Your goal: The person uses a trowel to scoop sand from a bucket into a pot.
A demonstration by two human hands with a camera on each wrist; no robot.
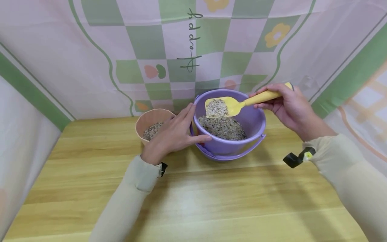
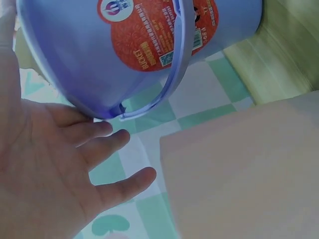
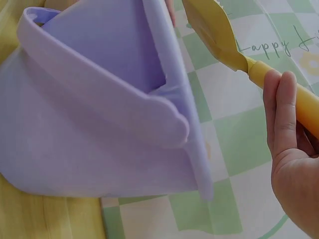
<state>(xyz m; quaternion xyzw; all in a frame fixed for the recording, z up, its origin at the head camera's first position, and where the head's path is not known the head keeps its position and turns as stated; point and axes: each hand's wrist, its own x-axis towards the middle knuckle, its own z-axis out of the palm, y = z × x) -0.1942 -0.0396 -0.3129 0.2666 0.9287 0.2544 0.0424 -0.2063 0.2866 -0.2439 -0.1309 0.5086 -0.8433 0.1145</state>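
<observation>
A purple bucket [image 1: 232, 145] with grey-beige grit [image 1: 225, 127] inside stands on the table. Over its opening, my right hand [image 1: 291, 107] grips the handle of a yellow toy shovel [image 1: 263, 97], whose blade carries a heap of the same grit. In the right wrist view the shovel [image 3: 219, 35] is above the bucket's rim. My left hand [image 1: 173, 129] rests against the bucket's left rim with fingers extended; the left wrist view shows its spread fingers [image 2: 124, 189] beside the bucket. Under that hand, partly hidden, is a peach pot [image 1: 154, 116] holding grit.
The wooden table [image 1: 187, 198] meets a checked green-and-white cloth [image 1: 178, 40] hanging close behind the bucket and pot. More cloth hangs at both sides. The bucket's purple handle [image 1: 242, 154] hangs down at its front.
</observation>
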